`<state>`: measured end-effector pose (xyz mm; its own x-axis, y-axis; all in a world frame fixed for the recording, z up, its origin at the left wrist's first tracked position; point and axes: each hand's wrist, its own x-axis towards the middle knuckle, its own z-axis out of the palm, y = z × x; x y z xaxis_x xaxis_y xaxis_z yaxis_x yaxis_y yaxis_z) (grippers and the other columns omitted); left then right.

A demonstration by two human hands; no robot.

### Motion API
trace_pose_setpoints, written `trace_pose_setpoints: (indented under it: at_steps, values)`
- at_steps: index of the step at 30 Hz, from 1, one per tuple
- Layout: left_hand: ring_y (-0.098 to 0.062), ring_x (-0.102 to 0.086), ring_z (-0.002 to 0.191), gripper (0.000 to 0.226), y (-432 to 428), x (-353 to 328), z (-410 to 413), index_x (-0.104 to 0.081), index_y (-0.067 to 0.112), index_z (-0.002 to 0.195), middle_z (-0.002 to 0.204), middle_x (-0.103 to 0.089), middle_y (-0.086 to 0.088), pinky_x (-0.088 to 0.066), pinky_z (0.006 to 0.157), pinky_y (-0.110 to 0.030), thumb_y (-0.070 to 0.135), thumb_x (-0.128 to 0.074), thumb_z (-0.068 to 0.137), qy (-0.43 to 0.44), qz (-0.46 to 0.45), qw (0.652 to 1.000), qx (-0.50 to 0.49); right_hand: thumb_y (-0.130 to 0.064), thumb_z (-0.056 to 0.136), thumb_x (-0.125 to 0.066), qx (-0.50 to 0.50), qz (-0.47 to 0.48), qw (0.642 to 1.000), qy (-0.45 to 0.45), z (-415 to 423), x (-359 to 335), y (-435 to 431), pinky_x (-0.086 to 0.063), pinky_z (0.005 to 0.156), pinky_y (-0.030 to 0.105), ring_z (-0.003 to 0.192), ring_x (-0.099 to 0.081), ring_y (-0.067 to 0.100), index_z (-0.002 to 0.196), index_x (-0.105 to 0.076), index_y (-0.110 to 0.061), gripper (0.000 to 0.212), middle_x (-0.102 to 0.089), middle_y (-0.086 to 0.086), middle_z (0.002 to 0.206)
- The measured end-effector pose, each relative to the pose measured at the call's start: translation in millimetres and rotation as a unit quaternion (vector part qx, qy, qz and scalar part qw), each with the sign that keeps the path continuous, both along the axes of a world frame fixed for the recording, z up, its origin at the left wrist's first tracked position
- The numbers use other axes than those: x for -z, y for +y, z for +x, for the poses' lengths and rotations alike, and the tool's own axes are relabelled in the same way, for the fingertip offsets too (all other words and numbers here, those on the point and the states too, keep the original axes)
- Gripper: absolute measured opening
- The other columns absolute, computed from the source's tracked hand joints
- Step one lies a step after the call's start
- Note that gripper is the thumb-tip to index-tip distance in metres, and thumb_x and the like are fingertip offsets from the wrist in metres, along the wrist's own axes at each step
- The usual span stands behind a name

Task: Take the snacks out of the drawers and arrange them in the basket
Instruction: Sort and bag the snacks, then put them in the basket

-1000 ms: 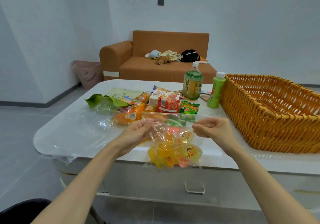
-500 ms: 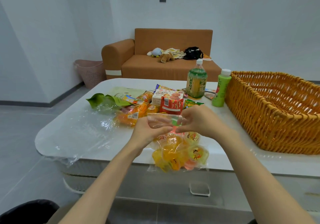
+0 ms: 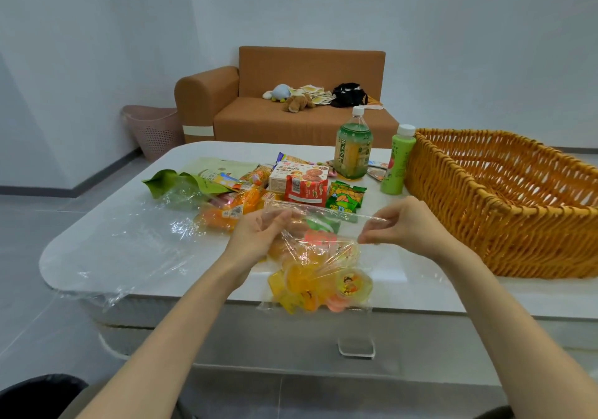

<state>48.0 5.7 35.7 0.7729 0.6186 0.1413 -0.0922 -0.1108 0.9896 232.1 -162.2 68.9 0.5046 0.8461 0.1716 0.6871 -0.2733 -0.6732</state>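
A clear plastic bag of jelly cups (image 3: 318, 276) hangs over the table's front edge, its top stretched between both hands. My left hand (image 3: 259, 234) pinches the bag's top at its left end. My right hand (image 3: 404, 224) pinches it at the right end. The wicker basket (image 3: 504, 211) stands at the right of the white table (image 3: 123, 250); what I see of its inside is bare. Behind the bag lie several snacks: a biscuit box (image 3: 299, 174), a red packet (image 3: 305, 190), a green packet (image 3: 345, 197), orange packets (image 3: 226, 211).
Two green bottles, a large one (image 3: 352, 150) and a slim one (image 3: 398, 160), stand beside the basket's left end. Loose plastic film (image 3: 129, 240) covers the table's left part. A drawer handle (image 3: 356, 349) shows below the table's front. A sofa and a pink bin stand behind.
My hands came together at the bag's top half a second ago and have now drawn apart again, stretching it. The view has shifted closer to the table.
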Motion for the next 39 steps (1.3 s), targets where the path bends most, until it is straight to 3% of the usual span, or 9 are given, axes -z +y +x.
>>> trace_pose_setpoints:
  at_steps: [3, 5, 9, 13, 15, 19, 26, 31, 39]
  values:
    - [-0.014, -0.072, 0.086, 0.026, -6.8, -0.9, 2.9, -0.067, 0.016, 0.103, 0.095, -0.075, -0.009, -0.056, 0.066, -0.021, 0.027, -0.044, 0.100, -0.002, -0.031, 0.999, -0.008, -0.017, 0.066, -0.086, -0.005, 0.042, 0.998, 0.053, 3.6, 2.9, -5.5, -0.056, 0.066, 0.021, 0.061, -0.066, 0.010, 0.075, -0.076, -0.011, 0.014, -0.073, 0.006, 0.068]
    - [-0.019, -0.072, 0.087, 0.027, -10.0, -2.4, 5.9, -0.065, 0.020, 0.104, 0.098, -0.074, -0.013, -0.056, 0.073, -0.035, 0.030, -0.040, 0.101, -0.001, -0.066, 0.998, -0.020, -0.013, 0.067, -0.085, -0.005, 0.057, 0.996, 0.064, 4.5, 0.4, -7.4, -0.056, 0.065, 0.023, 0.060, -0.066, 0.010, 0.079, -0.076, -0.008, 0.015, -0.073, 0.007, 0.070]
    - [-0.025, -0.072, 0.090, 0.026, -13.0, -3.8, 10.4, -0.061, 0.017, 0.115, 0.091, -0.073, -0.010, -0.052, 0.068, -0.039, 0.031, -0.046, 0.099, 0.008, -0.115, 0.993, -0.007, -0.008, 0.076, -0.078, -0.010, -0.048, 0.998, 0.047, 10.9, -11.4, -14.7, -0.054, 0.067, 0.016, 0.071, -0.067, 0.001, 0.093, -0.073, -0.016, 0.020, -0.074, -0.003, 0.085]
    - [-0.022, -0.071, 0.094, 0.038, -13.4, -3.6, 15.2, -0.064, 0.015, 0.110, 0.103, -0.074, 0.000, -0.053, 0.090, -0.047, 0.037, -0.068, 0.078, 0.007, -0.062, 0.998, -0.021, -0.037, 0.075, -0.078, -0.009, -0.087, 0.996, -0.017, 3.4, -18.7, -0.6, -0.052, 0.082, 0.025, 0.089, -0.061, 0.002, 0.109, -0.064, -0.027, 0.038, -0.065, -0.015, 0.101]
    - [-0.020, -0.072, 0.089, 0.043, -15.1, -4.9, 17.9, -0.067, 0.012, 0.107, 0.100, -0.074, -0.001, -0.055, 0.088, -0.045, 0.039, -0.070, 0.074, 0.000, -0.045, 0.998, -0.051, -0.051, 0.076, -0.073, -0.008, -0.074, 0.995, -0.068, -7.6, -17.0, 17.0, -0.050, 0.081, 0.027, 0.089, -0.056, 0.000, 0.102, -0.066, -0.029, 0.034, -0.061, -0.018, 0.098]
    - [-0.018, -0.072, 0.086, 0.031, -15.0, -4.4, 23.3, -0.070, 0.009, 0.100, 0.092, -0.075, -0.001, -0.058, 0.076, -0.032, 0.036, -0.057, 0.092, -0.016, -0.021, 0.995, -0.096, -0.054, 0.082, -0.065, 0.012, -0.075, 0.985, -0.153, -10.7, -8.3, 33.1, -0.050, 0.086, 0.049, 0.078, -0.063, 0.006, 0.069, -0.067, -0.029, 0.028, -0.070, -0.013, 0.075]
    - [-0.014, -0.072, 0.084, 0.042, -15.9, -9.0, 23.9, -0.070, 0.015, 0.096, 0.091, -0.076, 0.002, -0.055, 0.060, -0.019, 0.040, -0.035, 0.100, -0.024, -0.032, 0.997, -0.067, -0.045, 0.083, -0.068, 0.006, -0.051, 0.989, -0.136, -6.3, -8.3, 26.9, -0.058, 0.070, 0.039, 0.068, -0.066, 0.005, 0.077, -0.074, -0.023, 0.023, -0.071, -0.009, 0.071]
    - [-0.022, -0.073, 0.080, 0.045, -24.0, -10.5, 18.8, -0.068, 0.011, 0.096, 0.091, -0.075, -0.002, -0.057, 0.063, -0.025, 0.042, -0.036, 0.099, -0.038, -0.045, 0.996, -0.068, -0.046, 0.088, -0.061, -0.022, -0.064, 0.984, -0.162, -21.9, -9.2, 14.7, -0.039, 0.055, 0.022, 0.068, -0.057, -0.007, 0.088, -0.066, -0.031, 0.016, -0.069, -0.017, 0.078]
    - [-0.013, -0.071, 0.069, 0.044, -55.3, -28.2, 7.8, -0.071, 0.007, 0.085, 0.078, -0.075, 0.002, -0.053, 0.060, -0.018, 0.035, -0.041, 0.099, -0.041, 0.027, 0.998, -0.041, -0.040, 0.095, -0.053, 0.025, -0.031, 0.987, -0.155, -55.2, -14.6, -38.7, -0.046, 0.060, 0.021, 0.067, -0.056, -0.005, 0.089, -0.068, -0.029, 0.020, -0.069, -0.019, 0.080]
